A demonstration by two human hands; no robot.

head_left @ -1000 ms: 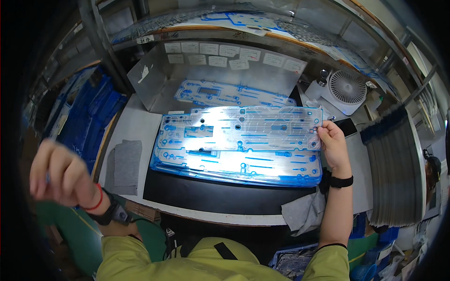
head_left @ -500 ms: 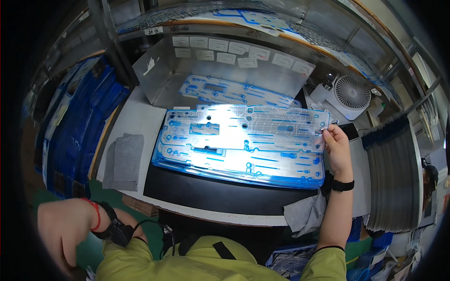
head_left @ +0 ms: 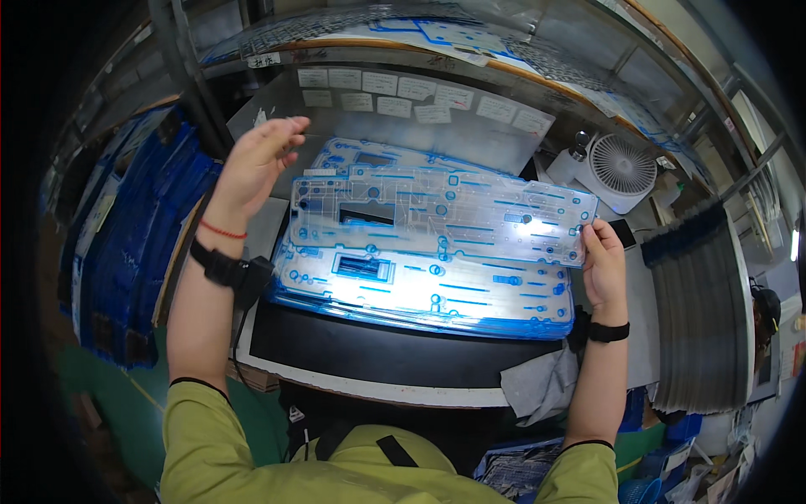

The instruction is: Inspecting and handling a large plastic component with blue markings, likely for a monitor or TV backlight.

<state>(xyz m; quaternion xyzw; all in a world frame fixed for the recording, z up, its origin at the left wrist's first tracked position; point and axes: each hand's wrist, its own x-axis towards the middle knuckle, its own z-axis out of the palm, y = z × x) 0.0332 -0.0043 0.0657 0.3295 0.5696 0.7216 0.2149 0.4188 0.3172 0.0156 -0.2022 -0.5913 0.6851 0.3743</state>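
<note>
A see-through panel with cut-outs and fine printed lines (head_left: 403,197) is held slightly tilted above a stack of similar blue-edged panels (head_left: 470,294). My right hand (head_left: 603,256) pinches its right edge between thumb and fingers. Beyond the panel's left end, my left hand (head_left: 256,168) is raised in the air, touching nothing. Its fingers are loosely bent and apart, with nothing visible in them. Behind the held panel, another blue-edged panel (head_left: 357,151) lies partly covered. Bright light glares off the stack's upper face.
A black mat (head_left: 361,349) lies under the stack. A grey cloth (head_left: 541,382) hangs at the front right edge. At back right stands a white fan (head_left: 621,164). Tall stacks of blue sheets (head_left: 126,244) and grey sheets (head_left: 701,319) flank the table. A shelf (head_left: 369,55) spans above.
My left hand has swung up from the lower left to beside the panel's left end. My right hand keeps its pinch; the panel has shifted slightly, and the glare has moved on it.
</note>
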